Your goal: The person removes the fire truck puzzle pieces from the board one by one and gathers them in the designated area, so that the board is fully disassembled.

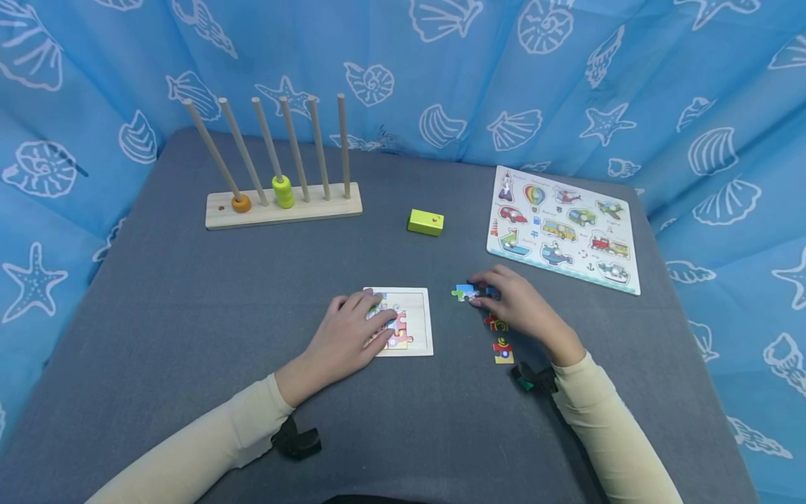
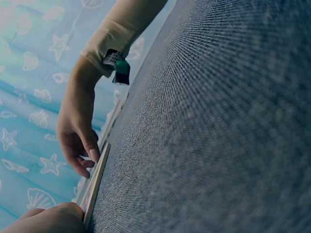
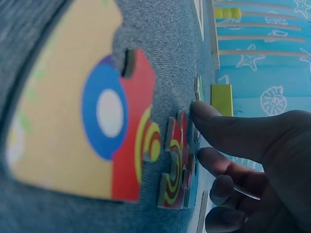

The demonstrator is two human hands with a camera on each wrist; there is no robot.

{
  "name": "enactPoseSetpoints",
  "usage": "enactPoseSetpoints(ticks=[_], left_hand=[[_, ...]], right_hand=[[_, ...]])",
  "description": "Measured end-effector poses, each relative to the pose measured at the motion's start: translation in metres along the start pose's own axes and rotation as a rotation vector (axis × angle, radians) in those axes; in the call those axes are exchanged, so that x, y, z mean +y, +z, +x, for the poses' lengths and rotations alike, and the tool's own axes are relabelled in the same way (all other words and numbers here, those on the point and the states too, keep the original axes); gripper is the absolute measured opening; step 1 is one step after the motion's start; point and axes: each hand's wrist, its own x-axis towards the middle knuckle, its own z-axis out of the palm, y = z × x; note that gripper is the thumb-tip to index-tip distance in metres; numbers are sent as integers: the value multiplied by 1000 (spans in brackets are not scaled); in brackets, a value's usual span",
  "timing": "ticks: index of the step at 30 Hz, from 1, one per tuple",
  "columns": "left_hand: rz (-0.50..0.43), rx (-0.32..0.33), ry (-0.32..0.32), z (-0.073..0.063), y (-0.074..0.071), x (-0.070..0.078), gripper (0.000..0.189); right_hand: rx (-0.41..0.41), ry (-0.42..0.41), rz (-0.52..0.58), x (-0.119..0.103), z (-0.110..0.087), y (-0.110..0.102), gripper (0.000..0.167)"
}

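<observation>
A flat blue-and-green jigsaw piece (image 1: 464, 292), pinched in the right grip (image 1: 519, 302), sits right of the square pale-wood puzzle tray (image 1: 429, 329). The left grip (image 1: 345, 330), its fingers relaxed, rests over pink jigsaw pieces (image 1: 401, 325) (they peek out between fingers). Beyond, a pale-wood six-rod stand (image 1: 327, 202) occupies the grey desk (image 1: 252, 294).

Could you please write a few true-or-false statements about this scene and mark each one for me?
1. The left hand rests on the wooden tray puzzle. True.
2. The right hand is holding a peg. False: it pinches a blue jigsaw piece.
3. The pegboard has six pegs. True.
4. The lime-green block lies on the vehicle puzzle board. False: it lies on the table.
5. An orange bead sits on the leftmost peg. True.
</observation>
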Motion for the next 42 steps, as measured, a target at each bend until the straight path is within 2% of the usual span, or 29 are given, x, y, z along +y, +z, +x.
enactPoseSetpoints(ticks=[9,27,37,42], left_hand=[[-7,-1,-1,0,-1,0,29],[3,-8,-1,0,-2,1,30],[4,4,0,0,-1,0,30],[7,-10,-7,0,-1,1,31]], right_hand=[[20,-42,0,3,-1,0,23],[36,-8,-36,2,-5,-3,29],[211,-56,55,-15,-5,-24,23],[224,-16,94,-34,-4,-20,22]])
